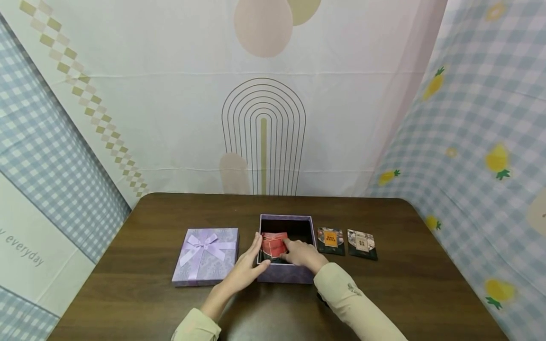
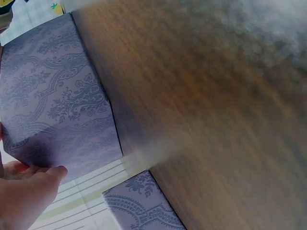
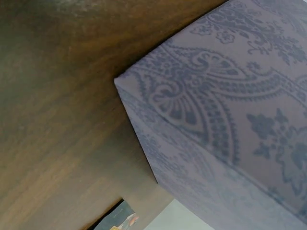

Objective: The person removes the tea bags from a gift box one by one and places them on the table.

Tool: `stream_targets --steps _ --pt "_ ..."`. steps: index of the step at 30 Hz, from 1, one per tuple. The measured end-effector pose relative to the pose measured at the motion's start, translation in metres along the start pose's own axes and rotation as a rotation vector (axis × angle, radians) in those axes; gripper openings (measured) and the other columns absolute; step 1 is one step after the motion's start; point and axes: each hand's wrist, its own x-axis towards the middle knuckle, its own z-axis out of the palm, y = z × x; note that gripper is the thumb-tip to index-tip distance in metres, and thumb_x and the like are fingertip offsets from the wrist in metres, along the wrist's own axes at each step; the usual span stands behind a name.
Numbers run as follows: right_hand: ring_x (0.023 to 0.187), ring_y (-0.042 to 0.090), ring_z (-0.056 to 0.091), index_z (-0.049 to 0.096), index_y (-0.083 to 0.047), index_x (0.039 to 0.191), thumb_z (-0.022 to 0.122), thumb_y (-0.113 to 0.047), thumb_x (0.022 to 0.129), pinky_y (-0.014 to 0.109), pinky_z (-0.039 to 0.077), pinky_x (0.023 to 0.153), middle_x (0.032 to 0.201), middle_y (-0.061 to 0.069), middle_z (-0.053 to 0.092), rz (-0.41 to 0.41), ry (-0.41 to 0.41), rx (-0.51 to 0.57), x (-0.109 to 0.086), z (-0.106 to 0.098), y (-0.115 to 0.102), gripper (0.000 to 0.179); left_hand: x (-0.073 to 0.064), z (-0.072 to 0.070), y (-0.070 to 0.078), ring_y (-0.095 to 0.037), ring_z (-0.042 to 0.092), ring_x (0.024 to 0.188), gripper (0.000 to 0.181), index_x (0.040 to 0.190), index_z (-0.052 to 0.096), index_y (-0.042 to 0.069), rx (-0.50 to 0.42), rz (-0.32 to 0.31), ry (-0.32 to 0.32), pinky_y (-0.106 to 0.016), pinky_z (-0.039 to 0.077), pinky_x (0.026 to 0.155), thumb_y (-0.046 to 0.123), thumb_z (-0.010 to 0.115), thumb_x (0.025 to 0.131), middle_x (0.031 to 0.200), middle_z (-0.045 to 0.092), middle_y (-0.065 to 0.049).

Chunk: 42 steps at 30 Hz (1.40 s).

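An open purple patterned box with a dark inside stands on the table. A red packet with a square label lies at the left inside it. My right hand reaches over the front wall and pinches the packet's right edge, thumb nearest me. Along the box's left wall my left hand rests with straight fingers, its thumb spread toward the front corner. In the left wrist view, that hand touches the patterned box side. The right wrist view shows the box but not the hand.
Left of the box lies its purple lid with a ribbon bow. Two dark packets lie to the right, one with an orange label and one with a beige label. Behind the brown table hangs a pale patterned cloth.
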Motion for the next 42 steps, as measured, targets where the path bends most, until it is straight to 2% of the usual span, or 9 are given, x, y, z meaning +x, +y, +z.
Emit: stream_targets --steps 4,9,13,17,24,28,34,37,42 --pt "0.061 0.016 0.05 0.048 -0.003 0.128 0.057 -0.026 0.09 0.036 0.042 0.057 0.07 0.003 0.052 -0.058 0.066 0.027 -0.0007 -0.0007 0.0006 0.046 0.0006 -0.0006 0.0004 -0.037 0.024 0.132 0.068 0.14 0.019 -0.009 -0.014 -0.003 0.001 -0.05 0.023 0.105 0.012 0.057 0.088 0.148 0.01 -0.025" --pt "0.05 0.012 0.042 0.052 -0.004 0.123 0.055 -0.023 0.091 0.028 0.035 0.046 0.064 0.001 0.047 -0.117 0.133 0.079 -0.0016 -0.001 0.0011 0.037 0.0014 -0.0007 -0.0002 -0.038 0.026 0.131 0.068 0.14 0.02 -0.01 -0.012 0.002 0.001 -0.052 0.025 0.104 0.012 0.057 0.087 0.147 0.01 -0.026" --pt "0.058 0.014 0.049 0.054 -0.003 0.123 0.056 -0.019 0.09 0.029 0.04 0.05 0.077 0.005 0.057 -0.166 0.195 0.107 -0.0031 -0.001 0.0013 0.037 0.0017 -0.0008 -0.001 -0.038 0.027 0.13 0.068 0.14 0.02 -0.01 -0.013 0.005 -0.001 -0.052 0.026 0.103 0.012 0.057 0.087 0.148 0.01 -0.025" --pt "0.077 0.018 0.058 0.055 -0.003 0.123 0.059 -0.013 0.088 0.034 0.049 0.065 0.097 0.009 0.061 -0.256 0.22 0.119 -0.0032 -0.0006 0.0021 0.037 0.0012 -0.0014 -0.0016 -0.038 0.026 0.13 0.068 0.14 0.02 -0.01 -0.008 0.003 -0.002 -0.052 0.025 0.103 0.015 0.057 0.088 0.148 0.01 -0.025" --pt "0.097 0.024 0.057 0.052 -0.001 0.125 0.058 -0.011 0.089 0.041 0.048 0.081 0.114 0.014 0.057 -0.392 0.185 0.139 -0.0005 -0.0009 0.0039 0.038 0.0002 -0.0028 -0.0016 -0.038 0.025 0.131 0.069 0.14 0.02 -0.01 -0.005 -0.002 -0.003 -0.052 0.025 0.104 0.017 0.057 0.089 0.148 0.01 -0.025" --pt "0.094 0.022 0.055 0.049 0.001 0.128 0.054 -0.008 0.09 0.039 0.047 0.082 0.118 0.016 0.055 -0.455 0.123 0.183 0.002 0.0 0.0046 0.039 0.0002 -0.0015 -0.0026 -0.038 0.026 0.13 0.069 0.14 0.02 -0.011 0.003 0.009 -0.001 -0.052 0.025 0.104 0.019 0.056 0.089 0.147 0.01 -0.026" --pt "0.076 0.012 0.049 0.047 0.003 0.13 0.049 -0.004 0.091 0.027 0.043 0.069 0.118 0.016 0.056 -0.465 0.041 0.237 0.0013 -0.0006 0.0043 0.04 -0.0004 0.0002 -0.0029 -0.038 0.026 0.13 0.069 0.14 0.02 -0.011 0.006 0.016 -0.003 -0.052 0.025 0.104 0.02 0.056 0.089 0.148 0.01 -0.025" --pt "0.077 0.015 0.052 0.047 0.004 0.13 0.048 -0.006 0.092 0.029 0.044 0.07 0.116 0.017 0.057 -0.467 0.071 0.248 0.0009 -0.0014 0.0047 0.039 0.0 0.0005 -0.0025 -0.038 0.026 0.13 0.069 0.14 0.02 -0.011 0.008 0.017 0.001 -0.052 0.024 0.104 0.019 0.056 0.089 0.147 0.011 -0.025" --pt "0.096 0.026 0.057 0.051 0.005 0.126 0.049 -0.014 0.093 0.042 0.047 0.082 0.118 0.019 0.058 -0.428 0.174 0.316 -0.0007 -0.0036 0.0055 0.037 0.0009 0.0009 -0.0017 -0.038 0.026 0.131 0.067 0.139 0.02 -0.011 0.004 0.017 0.003 -0.052 0.024 0.104 0.015 0.056 0.089 0.147 0.011 -0.026"
